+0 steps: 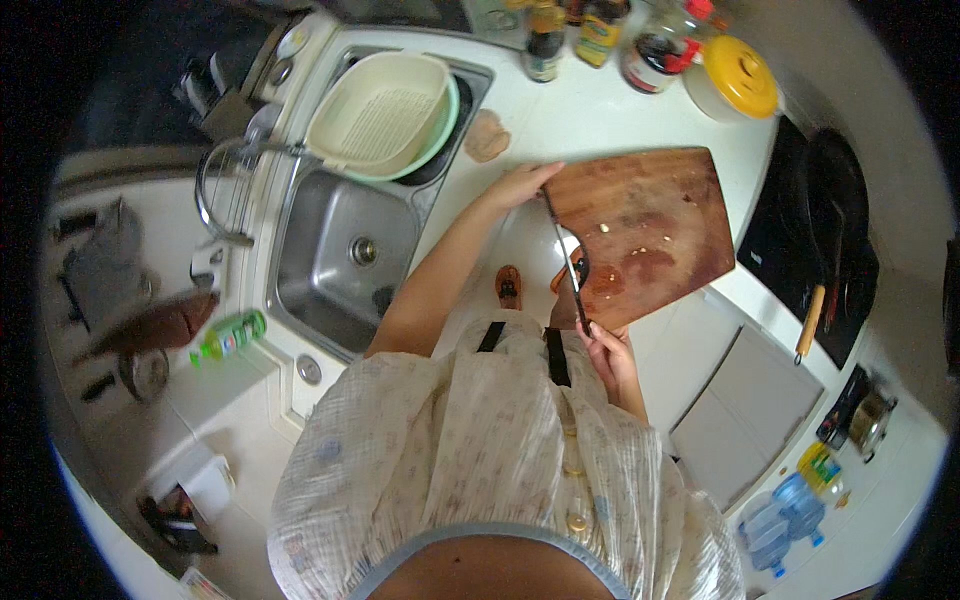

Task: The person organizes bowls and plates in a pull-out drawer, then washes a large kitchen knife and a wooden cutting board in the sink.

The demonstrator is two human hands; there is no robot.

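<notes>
A wooden cutting board [660, 217] with a dark-edged cutout at its near side is held between my two hands, partly over the white counter's edge. Small pale bits and wet patches lie on its face. My left hand [523, 185] grips the board's upper left corner. At its lower left corner, my right hand [609, 351] holds the edge, with the thumb near the end of a black strip on the board's rim. Left of the board, a crumpled brownish item [487, 136] lies on the counter.
A steel sink [341, 259] is at the left, with a cream colander [382, 112] in a green basin above it. Sauce bottles [544, 45] and a yellow-lidded pot [735, 79] stand at the back. On the right are a black cooktop [780, 247] and a wooden-handled pan [810, 322].
</notes>
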